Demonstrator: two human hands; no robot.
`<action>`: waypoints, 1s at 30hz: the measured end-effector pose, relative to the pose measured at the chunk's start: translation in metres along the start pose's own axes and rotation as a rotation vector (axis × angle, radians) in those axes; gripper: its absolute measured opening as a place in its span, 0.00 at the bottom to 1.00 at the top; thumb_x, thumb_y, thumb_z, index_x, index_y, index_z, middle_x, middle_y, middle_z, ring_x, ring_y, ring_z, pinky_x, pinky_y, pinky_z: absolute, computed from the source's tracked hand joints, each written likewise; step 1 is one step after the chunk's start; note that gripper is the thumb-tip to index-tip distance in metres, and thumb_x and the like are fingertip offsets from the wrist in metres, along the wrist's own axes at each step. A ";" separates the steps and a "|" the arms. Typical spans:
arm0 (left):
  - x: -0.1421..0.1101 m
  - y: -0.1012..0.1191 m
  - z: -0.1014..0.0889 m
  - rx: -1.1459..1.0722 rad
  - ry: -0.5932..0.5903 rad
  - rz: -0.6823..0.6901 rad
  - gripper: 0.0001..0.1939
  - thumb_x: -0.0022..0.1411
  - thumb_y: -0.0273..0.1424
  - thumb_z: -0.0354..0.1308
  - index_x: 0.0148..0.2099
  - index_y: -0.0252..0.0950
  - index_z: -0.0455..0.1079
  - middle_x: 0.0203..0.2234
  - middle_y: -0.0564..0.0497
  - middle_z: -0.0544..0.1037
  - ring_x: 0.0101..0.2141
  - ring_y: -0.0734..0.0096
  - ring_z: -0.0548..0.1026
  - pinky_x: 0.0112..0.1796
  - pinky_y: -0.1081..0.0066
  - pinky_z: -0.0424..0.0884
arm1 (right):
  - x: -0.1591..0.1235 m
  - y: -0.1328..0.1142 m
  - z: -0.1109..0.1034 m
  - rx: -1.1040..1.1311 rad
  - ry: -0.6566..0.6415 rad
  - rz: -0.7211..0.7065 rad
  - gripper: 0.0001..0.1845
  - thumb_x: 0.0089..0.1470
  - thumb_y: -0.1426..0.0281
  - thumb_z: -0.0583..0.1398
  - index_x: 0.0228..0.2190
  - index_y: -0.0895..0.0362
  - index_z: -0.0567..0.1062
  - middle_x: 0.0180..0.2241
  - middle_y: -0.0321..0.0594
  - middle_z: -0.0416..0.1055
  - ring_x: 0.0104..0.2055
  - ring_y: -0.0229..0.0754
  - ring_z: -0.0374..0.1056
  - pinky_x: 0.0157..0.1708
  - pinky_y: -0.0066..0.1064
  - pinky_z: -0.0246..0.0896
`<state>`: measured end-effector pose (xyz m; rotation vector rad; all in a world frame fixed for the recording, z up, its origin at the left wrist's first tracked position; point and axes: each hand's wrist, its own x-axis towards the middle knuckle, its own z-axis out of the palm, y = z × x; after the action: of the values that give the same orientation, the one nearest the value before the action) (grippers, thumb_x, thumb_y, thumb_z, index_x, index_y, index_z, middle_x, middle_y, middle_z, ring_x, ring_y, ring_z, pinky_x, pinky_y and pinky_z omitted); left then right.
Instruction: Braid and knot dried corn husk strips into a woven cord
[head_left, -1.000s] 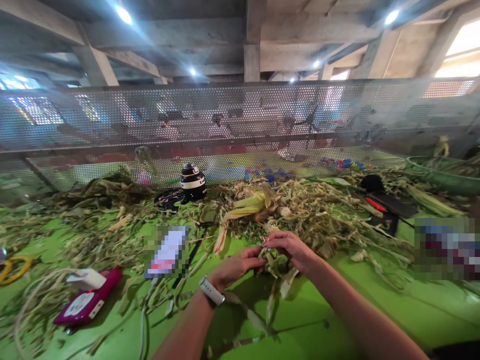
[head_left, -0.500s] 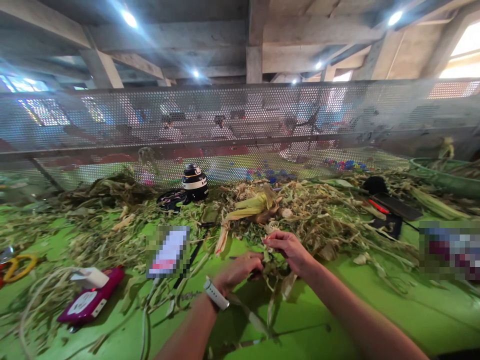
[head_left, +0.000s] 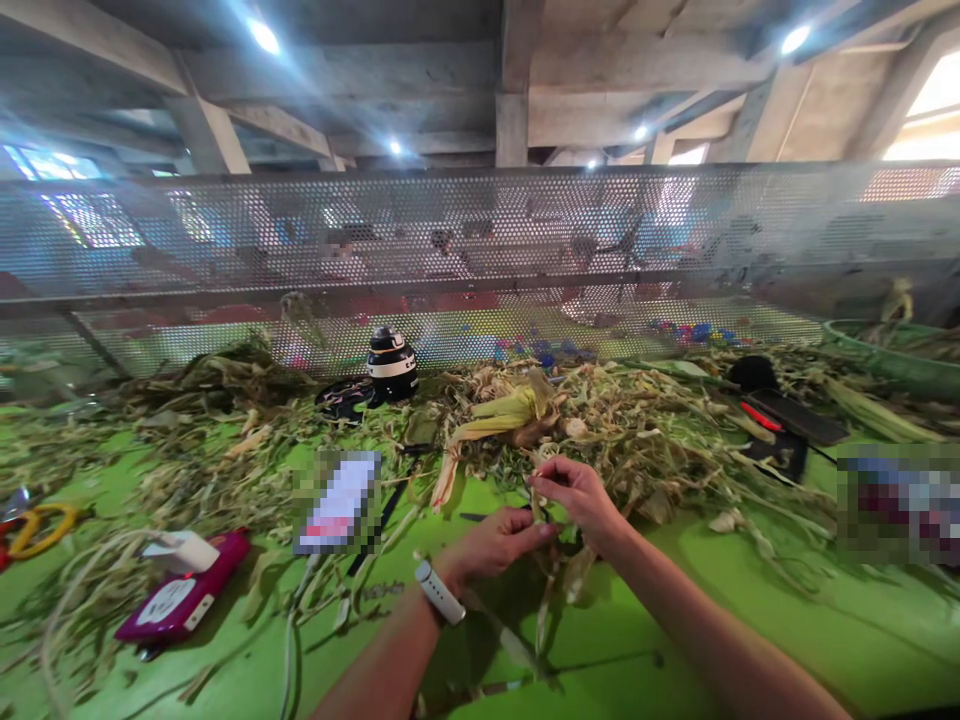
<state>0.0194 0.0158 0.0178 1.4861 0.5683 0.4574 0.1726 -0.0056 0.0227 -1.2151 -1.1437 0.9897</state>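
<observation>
My left hand point(head_left: 495, 543), with a white band on its wrist, is closed with thumb and fingers round a dry corn husk strip point(head_left: 537, 505). My right hand point(head_left: 576, 492) pinches the upper end of the same strip between thumb and fingertips. Pale husk pieces point(head_left: 550, 590) hang below both hands over the green table point(head_left: 645, 620). A thin dark pointed thing juts out left of my left hand; its kind is unclear. Just beyond the hands lies a yellow-green bundle of corn husk point(head_left: 510, 408) on a heap of dry husks point(head_left: 630, 430).
On the left lie a lit phone point(head_left: 339, 500) with a cable, a magenta power bank point(head_left: 180, 595) with a white plug, and yellow-handled scissors point(head_left: 45, 525). A black bottle point(head_left: 391, 365) stands before a perforated metal screen point(head_left: 465, 230). A green basket point(head_left: 892, 355) sits far right.
My left thumb has moved right and stretched along the husk strip, under my right hand. My right hand stays almost where it was, still pinching.
</observation>
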 end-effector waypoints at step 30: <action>0.015 -0.007 -0.008 -0.628 0.315 0.094 0.18 0.40 0.38 0.71 0.29 0.32 0.71 0.21 0.53 0.74 0.24 0.78 0.70 0.31 0.75 0.65 | -0.004 -0.001 -0.007 -0.527 -0.086 -0.225 0.26 0.58 0.51 0.47 0.19 0.56 0.67 0.19 0.34 0.62 0.25 0.38 0.59 0.27 0.28 0.56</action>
<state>0.0262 0.0314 0.0100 0.8446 0.5350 0.8649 0.1783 -0.0112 0.0231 -1.4207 -1.6359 0.5879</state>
